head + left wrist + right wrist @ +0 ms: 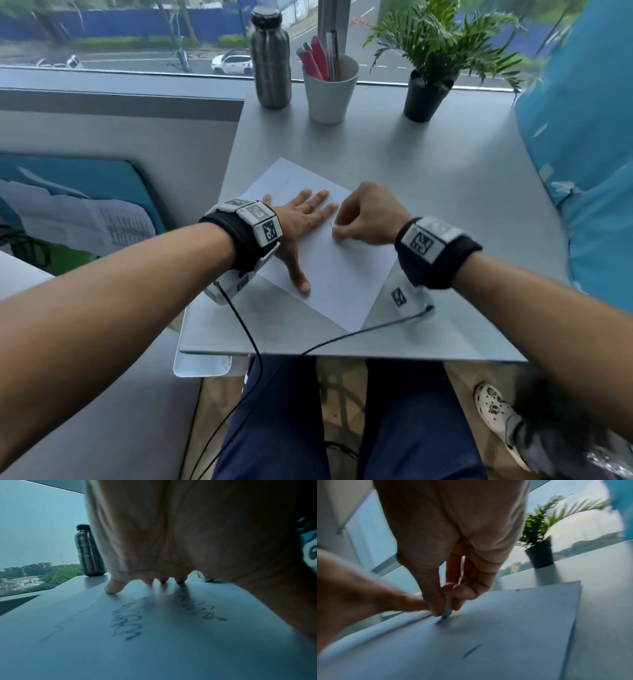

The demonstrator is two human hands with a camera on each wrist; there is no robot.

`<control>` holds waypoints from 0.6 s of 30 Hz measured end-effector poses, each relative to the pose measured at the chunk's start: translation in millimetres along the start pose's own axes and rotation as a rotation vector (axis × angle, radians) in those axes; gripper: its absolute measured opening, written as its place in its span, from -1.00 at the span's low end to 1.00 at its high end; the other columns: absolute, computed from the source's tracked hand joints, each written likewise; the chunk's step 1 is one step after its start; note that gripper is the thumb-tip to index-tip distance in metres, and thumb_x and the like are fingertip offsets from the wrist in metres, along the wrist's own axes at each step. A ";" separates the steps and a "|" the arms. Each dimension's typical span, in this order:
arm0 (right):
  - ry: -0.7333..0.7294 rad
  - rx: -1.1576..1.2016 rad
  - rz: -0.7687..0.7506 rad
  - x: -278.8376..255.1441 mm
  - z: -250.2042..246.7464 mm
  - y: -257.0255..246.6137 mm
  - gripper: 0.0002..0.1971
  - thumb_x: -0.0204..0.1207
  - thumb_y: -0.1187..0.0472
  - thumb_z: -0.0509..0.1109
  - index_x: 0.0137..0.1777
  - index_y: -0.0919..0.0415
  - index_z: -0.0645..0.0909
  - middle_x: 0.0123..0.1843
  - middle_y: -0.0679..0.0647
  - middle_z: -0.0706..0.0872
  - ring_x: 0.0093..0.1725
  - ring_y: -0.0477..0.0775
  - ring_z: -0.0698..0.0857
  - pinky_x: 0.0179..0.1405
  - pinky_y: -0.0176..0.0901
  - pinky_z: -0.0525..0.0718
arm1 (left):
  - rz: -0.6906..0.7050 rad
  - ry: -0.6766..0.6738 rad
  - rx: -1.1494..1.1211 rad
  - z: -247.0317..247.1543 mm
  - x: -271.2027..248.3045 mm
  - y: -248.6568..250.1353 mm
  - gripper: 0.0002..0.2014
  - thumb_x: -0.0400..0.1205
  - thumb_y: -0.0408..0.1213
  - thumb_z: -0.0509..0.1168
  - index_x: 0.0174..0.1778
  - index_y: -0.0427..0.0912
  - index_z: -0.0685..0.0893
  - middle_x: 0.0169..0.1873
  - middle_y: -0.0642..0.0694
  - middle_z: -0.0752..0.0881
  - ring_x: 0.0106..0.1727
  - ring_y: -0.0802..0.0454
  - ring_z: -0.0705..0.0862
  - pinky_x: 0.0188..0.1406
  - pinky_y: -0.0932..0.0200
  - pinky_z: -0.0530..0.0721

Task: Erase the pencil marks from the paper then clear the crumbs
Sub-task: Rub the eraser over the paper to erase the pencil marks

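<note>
A white sheet of paper [335, 274] lies skewed on the grey table [445, 192]. My left hand [301, 219] lies flat on it with fingers spread, pressing it down. Under that palm, in the left wrist view, run wavy pencil marks [126, 620]. My right hand [363, 216] pinches a small white eraser [447, 608] between thumb and fingers, its tip touching the paper [505, 628] just right of the left fingertips. A short pencil stroke [471, 650] and dark crumbs [517, 589] lie on the sheet. The eraser [204, 578] also peeks past my left palm.
At the table's far edge by the window stand a steel bottle [270, 58], a white cup [329, 92] of pens and a potted plant [431, 68]. Blue fabric [589, 171] hangs at the right. Wrist cables [342, 339] trail over the near edge.
</note>
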State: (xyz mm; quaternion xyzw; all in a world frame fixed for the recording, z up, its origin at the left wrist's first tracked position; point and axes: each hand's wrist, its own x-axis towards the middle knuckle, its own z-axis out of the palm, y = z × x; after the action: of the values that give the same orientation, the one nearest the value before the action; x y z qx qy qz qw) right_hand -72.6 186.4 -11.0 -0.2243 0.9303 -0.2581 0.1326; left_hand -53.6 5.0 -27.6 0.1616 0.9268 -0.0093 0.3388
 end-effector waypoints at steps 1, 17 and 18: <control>-0.057 -0.006 -0.033 -10.5 6.9 -5.9 -0.94 0.25 0.20 0.62 -0.29 0.16 0.84 -0.40 -0.02 0.78 -0.44 -0.19 0.63 -0.37 -0.50 0.47 | -0.004 0.000 0.005 0.4 0.2 -0.1 0.65 -0.13 0.47 0.58 0.60 0.23 -0.53 0.58 0.20 -0.59 0.62 0.04 -0.54 0.46 -0.70 -0.16; 0.089 0.038 0.118 -5.6 -31.6 36.8 -0.93 0.34 0.17 0.61 -0.25 0.15 0.81 -0.34 -0.01 0.81 -0.41 -0.16 0.69 -0.38 -0.53 0.56 | 0.084 0.061 -0.005 6.0 2.5 -13.2 0.57 -0.08 0.50 0.55 0.61 0.31 -0.48 0.60 0.23 -0.54 0.61 0.10 -0.55 0.41 -0.69 -0.36; 0.054 0.023 0.163 -4.3 -39.6 47.5 -0.94 0.35 0.18 0.60 -0.26 0.14 0.80 -0.35 0.01 0.80 -0.46 -0.15 0.68 -0.39 -0.47 0.56 | 0.088 0.068 0.003 6.3 1.0 -13.5 0.54 -0.02 0.50 0.53 0.62 0.30 -0.46 0.61 0.21 -0.53 0.62 0.09 -0.54 0.41 -0.65 -0.37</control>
State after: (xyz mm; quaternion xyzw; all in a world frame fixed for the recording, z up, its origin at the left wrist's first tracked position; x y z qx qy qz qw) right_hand -99.8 241.6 -3.1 -0.1392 0.9457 -0.2629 0.1308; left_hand -54.5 -8.3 -34.3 0.2031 0.9297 0.0099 0.3071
